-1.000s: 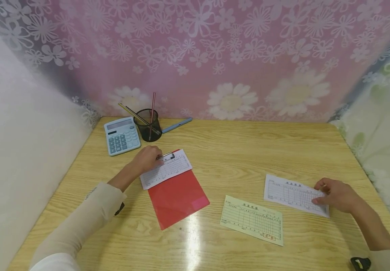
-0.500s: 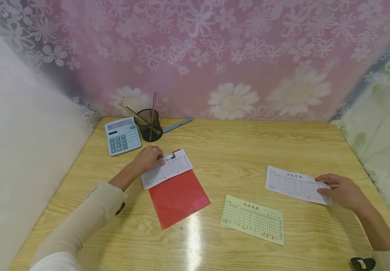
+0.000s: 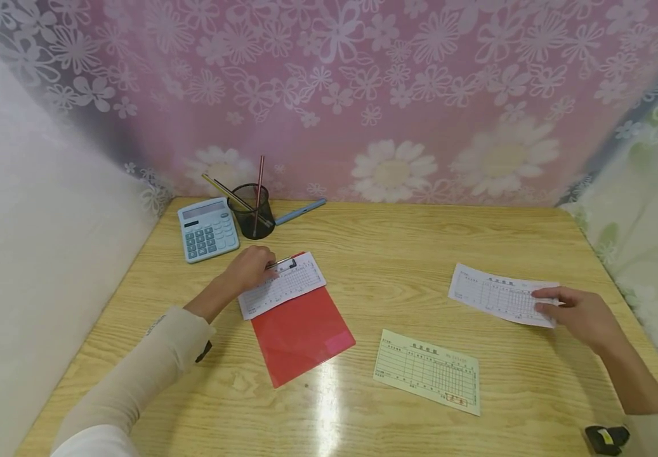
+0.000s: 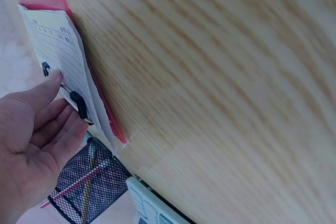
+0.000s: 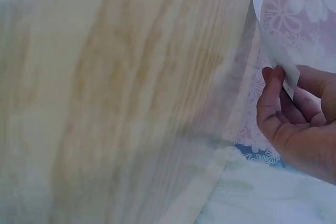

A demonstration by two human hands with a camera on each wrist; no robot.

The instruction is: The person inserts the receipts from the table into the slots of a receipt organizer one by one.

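At the table's left middle lies a red clipboard (image 3: pixel 300 343) with white printed forms (image 3: pixel 291 287) under its metal clip (image 3: pixel 284 261). My left hand (image 3: pixel 250 268) grips the clip; in the left wrist view its thumb presses on the clip's black-ended bar (image 4: pixel 79 103), with the fingers curled at the board's top edge. On the right, my right hand (image 3: pixel 585 315) pinches the right end of a white printed form (image 3: pixel 491 296). That form's edge (image 5: pixel 270 45) stands off the wood in the right wrist view. A yellow printed form (image 3: pixel 426 373) with a red stamp lies flat between the hands.
A light blue calculator (image 3: pixel 209 230) lies at the back left. Beside it stands a black mesh pen cup (image 3: pixel 247 225) holding several pencils, with a blue pen (image 3: pixel 301 211) to its right. A flowered curtain (image 3: pixel 363 95) hangs behind the table.
My right hand has lifted the white form and carried it slightly away from me, its left end rising too. My left hand, the clipboard and the yellow form stay in place.
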